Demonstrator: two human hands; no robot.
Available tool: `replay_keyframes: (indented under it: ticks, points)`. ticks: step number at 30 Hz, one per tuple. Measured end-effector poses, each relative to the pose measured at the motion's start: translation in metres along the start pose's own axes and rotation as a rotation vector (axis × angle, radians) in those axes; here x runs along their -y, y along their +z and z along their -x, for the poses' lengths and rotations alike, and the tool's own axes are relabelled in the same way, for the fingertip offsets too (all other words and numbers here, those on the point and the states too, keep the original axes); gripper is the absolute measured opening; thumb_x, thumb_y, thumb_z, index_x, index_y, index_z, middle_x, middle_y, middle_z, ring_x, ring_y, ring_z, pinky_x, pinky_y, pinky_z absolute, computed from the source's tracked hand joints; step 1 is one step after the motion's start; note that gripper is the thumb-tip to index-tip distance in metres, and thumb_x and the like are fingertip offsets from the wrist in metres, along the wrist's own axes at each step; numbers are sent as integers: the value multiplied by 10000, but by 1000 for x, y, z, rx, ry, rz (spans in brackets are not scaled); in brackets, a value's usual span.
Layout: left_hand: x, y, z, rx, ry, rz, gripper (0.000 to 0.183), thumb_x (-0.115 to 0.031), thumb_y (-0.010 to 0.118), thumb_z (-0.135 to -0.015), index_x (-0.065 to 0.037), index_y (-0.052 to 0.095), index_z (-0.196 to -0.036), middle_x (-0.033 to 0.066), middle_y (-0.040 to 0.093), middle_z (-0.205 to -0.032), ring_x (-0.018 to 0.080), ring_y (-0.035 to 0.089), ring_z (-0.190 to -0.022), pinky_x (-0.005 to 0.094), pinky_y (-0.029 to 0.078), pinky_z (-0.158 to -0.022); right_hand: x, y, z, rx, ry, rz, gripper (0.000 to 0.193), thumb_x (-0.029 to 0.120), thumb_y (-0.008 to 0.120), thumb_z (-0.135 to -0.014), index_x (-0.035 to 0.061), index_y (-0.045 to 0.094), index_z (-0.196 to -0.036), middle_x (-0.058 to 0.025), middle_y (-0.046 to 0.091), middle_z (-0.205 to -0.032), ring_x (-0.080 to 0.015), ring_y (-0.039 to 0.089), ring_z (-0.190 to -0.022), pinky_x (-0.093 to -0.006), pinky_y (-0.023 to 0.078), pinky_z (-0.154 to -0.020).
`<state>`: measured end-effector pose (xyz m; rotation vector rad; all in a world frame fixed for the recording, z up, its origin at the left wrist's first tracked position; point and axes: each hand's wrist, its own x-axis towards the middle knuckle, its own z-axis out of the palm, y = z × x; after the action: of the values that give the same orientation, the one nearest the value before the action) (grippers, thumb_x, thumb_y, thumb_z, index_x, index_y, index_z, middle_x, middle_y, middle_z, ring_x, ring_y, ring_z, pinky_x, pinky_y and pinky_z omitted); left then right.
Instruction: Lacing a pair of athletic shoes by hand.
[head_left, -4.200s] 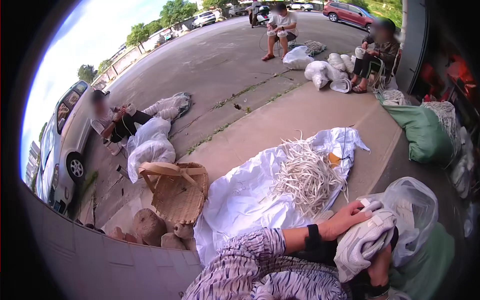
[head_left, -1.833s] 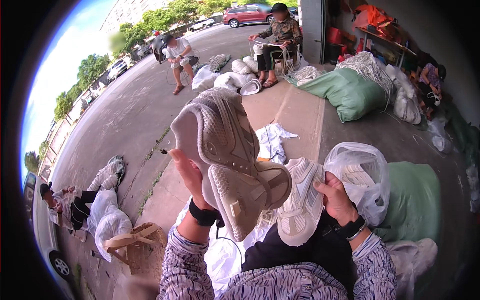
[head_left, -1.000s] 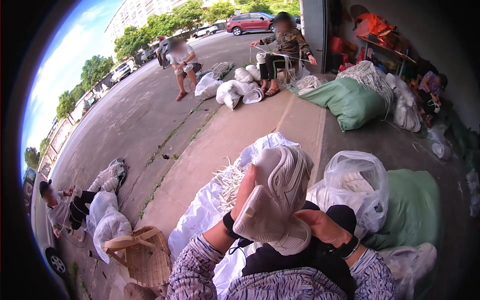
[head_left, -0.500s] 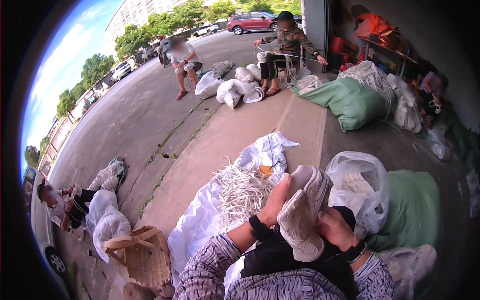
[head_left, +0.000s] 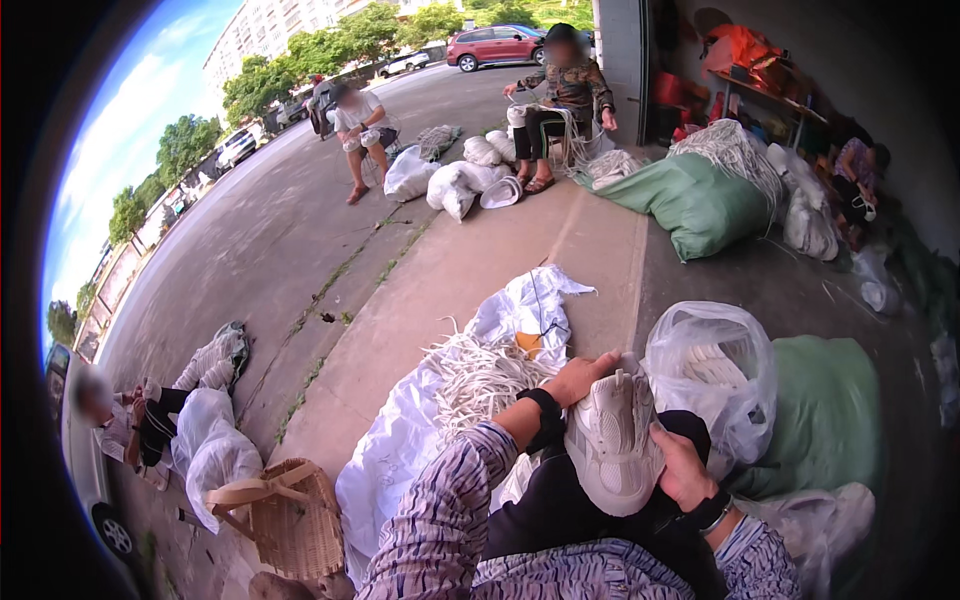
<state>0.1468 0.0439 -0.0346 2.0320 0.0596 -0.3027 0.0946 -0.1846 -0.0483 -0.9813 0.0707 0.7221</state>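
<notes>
A pale beige-white sneaker (head_left: 612,445) is held over my lap, its toe toward me and its upper facing up. My left hand (head_left: 583,380) grips the far end around the ankle opening and tongue, fingers curled. My right hand (head_left: 688,470) holds the right side of the shoe, thumb along its edge. Whether a second shoe is beneath it is hidden. Left of the shoe, a heap of white shoelaces (head_left: 478,385) lies on a spread white woven sack (head_left: 385,475).
A clear plastic bag (head_left: 715,345) with pale shoes and a green sack (head_left: 825,420) stand at my right. A woven basket (head_left: 295,520) sits at lower left. Several other people sit farther off beside sacks, one near a big green sack (head_left: 720,205) topped with laces.
The footwear has been turned: two shoes showed together before, and one upper now faces up. My left hand has moved to the far end; my right hand stays at the right side.
</notes>
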Motion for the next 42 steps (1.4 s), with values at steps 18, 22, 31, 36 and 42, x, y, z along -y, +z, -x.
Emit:
replay_keyframes:
  ticks: [18,22,31,36,42]
  points:
    - [-2,37,52,-206,404,408,295,-197,478,-939,-30,574,-1161,171,506,-1257,273,477,-1164,367,339,-1002,51,26,1,152,-600,1319,457,311,684,-767,24,531,-1089,-158,584,-1036,-316,561,-1003,-399,444,-870]
    - [-5,19,73,-82,526,53,273,-197,524,-909,-55,605,-1128,152,491,-1205,266,442,-1178,360,322,-1012,52,13,-4,194,-663,1378,321,271,689,-761,23,575,-929,-133,576,-883,-300,562,-883,-386,448,-803]
    - [2,-32,63,9,378,-221,381,-364,709,-755,-24,570,-857,156,514,-1169,264,540,-1072,371,463,-830,69,11,-2,128,-476,1490,332,332,646,-779,1,616,-772,-177,615,-751,-344,583,-807,-437,455,-734]
    - [-7,10,76,7,215,240,686,-304,689,-823,16,346,-1324,183,442,-1280,259,485,-1130,372,443,-912,55,20,-19,-13,-516,1662,347,333,669,-746,3,570,-790,-191,593,-730,-314,584,-814,-429,449,-679]
    - [-6,57,104,-108,437,-330,1069,-415,743,-720,78,87,-1406,275,252,-1413,389,240,-1333,428,223,-1083,61,23,-33,36,-492,1646,366,271,679,-715,-7,551,-915,-189,593,-763,-344,602,-795,-418,463,-674]
